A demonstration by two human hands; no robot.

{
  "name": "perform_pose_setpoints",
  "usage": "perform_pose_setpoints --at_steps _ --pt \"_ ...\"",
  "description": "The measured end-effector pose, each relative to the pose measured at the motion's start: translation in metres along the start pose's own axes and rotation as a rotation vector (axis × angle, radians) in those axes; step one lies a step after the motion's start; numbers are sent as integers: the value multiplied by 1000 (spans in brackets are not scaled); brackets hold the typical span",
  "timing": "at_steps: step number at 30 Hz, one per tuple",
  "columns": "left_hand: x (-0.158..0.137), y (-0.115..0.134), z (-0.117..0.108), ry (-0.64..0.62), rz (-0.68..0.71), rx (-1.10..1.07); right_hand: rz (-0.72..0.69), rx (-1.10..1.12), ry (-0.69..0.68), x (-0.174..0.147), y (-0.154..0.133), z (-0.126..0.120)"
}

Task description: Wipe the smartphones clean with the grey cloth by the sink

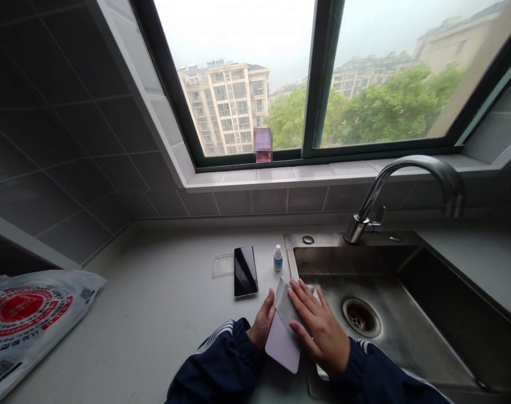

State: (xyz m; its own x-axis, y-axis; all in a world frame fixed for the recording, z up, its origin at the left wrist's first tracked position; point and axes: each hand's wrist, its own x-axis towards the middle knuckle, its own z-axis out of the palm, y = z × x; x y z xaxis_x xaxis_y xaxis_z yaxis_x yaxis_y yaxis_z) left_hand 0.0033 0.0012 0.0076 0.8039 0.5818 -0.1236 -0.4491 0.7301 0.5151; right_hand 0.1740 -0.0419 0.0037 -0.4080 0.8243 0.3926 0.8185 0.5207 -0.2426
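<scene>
A flat lilac phone [283, 345] with rounded corners is tilted in front of me, near the sink's left edge. My left hand [262, 321] grips it along its left side, thumb upward; the fingers beneath are hidden. A thin grey cloth [284, 300] covers the phone's upper part. On the cloth lies my right hand [316, 322], its fingers stretched out and slightly spread, pressing it against the phone. Just beyond my hands stands a small white-capped bottle [278, 259] with a blue label. A dark phone [245, 271] rests screen up to its left, partly over a clear case [222, 265].
To the right is a steel sink [407, 320] with a drain [361, 317] and a curved faucet [407, 163]. A printed plastic bag [36, 325] lies at the far left of the white counter [154, 314]. Behind the counter is a window sill [281, 175].
</scene>
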Motion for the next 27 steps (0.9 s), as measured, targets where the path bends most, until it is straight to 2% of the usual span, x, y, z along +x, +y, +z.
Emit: perform_pose_setpoints --at_steps 3,9,17,27 --pt "0 -1 -1 -8 -1 11 4 1 -8 0 1 0" --pt "5 -8 -11 -31 84 -100 -106 46 -109 1 -5 -5" --pt "2 -2 1 176 14 -199 -243 200 -123 1 -26 -16" --pt "1 -4 -6 182 -72 -171 -309 326 -146 1 -30 -26"
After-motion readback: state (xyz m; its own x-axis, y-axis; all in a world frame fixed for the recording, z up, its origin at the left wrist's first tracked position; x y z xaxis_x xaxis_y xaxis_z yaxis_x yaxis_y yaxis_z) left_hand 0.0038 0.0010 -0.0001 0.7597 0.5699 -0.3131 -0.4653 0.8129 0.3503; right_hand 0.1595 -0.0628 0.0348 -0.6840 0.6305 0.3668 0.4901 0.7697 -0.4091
